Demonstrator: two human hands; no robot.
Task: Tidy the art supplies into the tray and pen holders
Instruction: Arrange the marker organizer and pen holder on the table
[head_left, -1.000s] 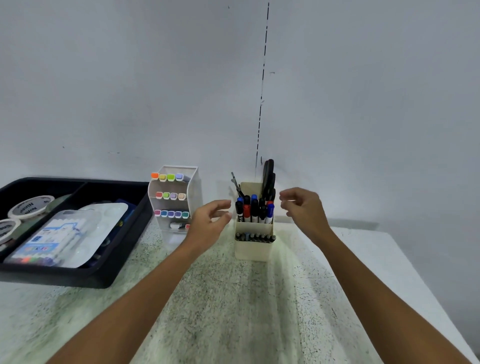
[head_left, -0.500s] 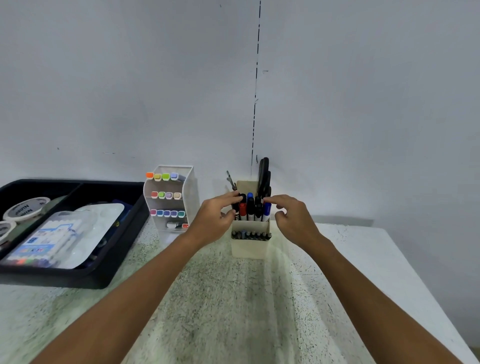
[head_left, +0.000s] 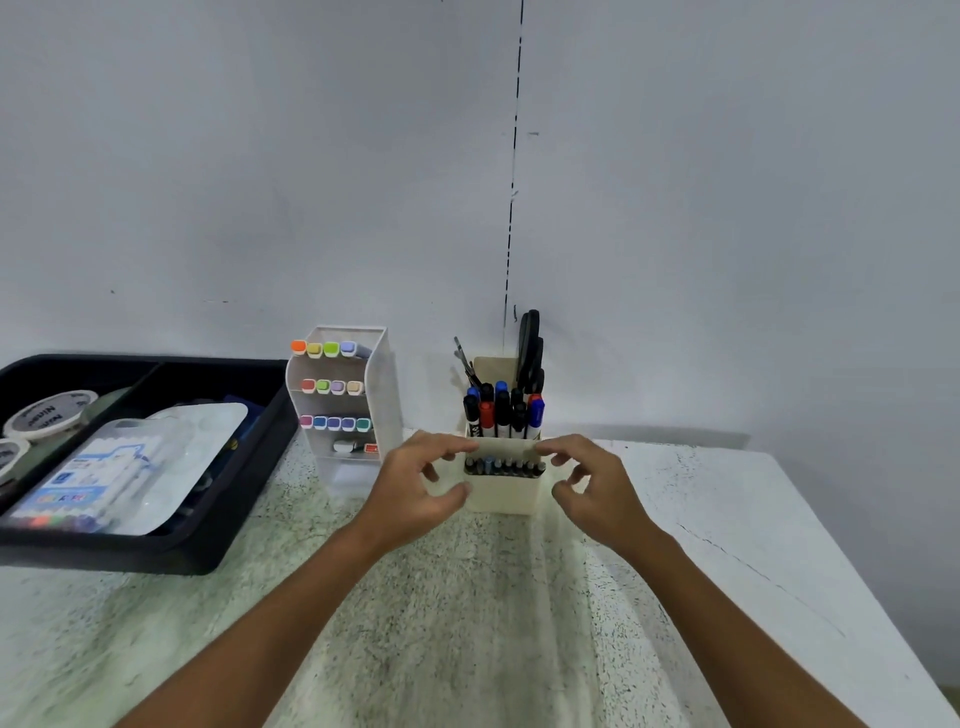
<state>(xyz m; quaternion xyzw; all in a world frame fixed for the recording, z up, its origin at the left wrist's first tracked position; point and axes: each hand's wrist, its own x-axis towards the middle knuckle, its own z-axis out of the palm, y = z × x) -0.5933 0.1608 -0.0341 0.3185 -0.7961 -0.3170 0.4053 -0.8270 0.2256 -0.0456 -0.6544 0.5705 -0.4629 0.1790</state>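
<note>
A cream tiered pen holder stands near the wall. It holds upright markers, a front row of dark pens and black scissors at the back. My left hand pinches its left side, thumb low and fingers on the front tier's edge. My right hand grips the right side the same way. A white rack of pastel-capped markers stands just to the left. The black tray at far left holds a plastic marker pack, a white palette and tape rolls.
The speckled white table ends in an edge at the right, running from the wall corner towards me. The grey wall rises right behind the holder and the rack. The rack stands between the tray and the holder, close to my left hand.
Both hands came in from either side, touched the marker tops, then dropped lower and now sit on the holder's sides at the front tier.
</note>
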